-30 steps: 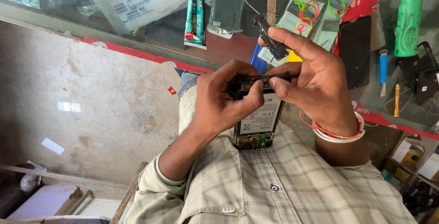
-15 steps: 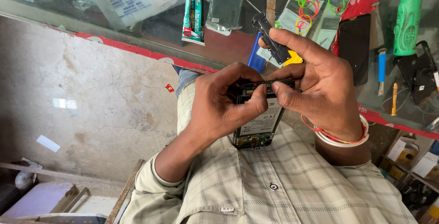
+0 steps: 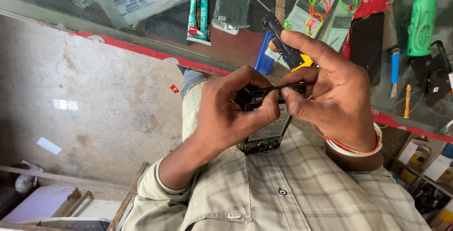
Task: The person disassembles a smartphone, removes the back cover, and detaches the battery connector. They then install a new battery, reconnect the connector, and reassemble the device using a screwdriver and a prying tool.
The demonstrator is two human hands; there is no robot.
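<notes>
Both hands pinch the opened phone (image 3: 264, 127): left hand (image 3: 231, 113) grips its edge, right hand (image 3: 330, 99) fingertips steady the top; keep pressure light near the glue tube (image 3: 199, 9).

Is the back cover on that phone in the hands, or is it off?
Off. The phone, held between the left hand and right hand, shows its bare battery and circuit board; no cover hides them.

A phone repair shop: glass counter (image 3: 141, 37), screwdrivers (image 3: 395, 70), glue tube (image 3: 199, 12).
</notes>
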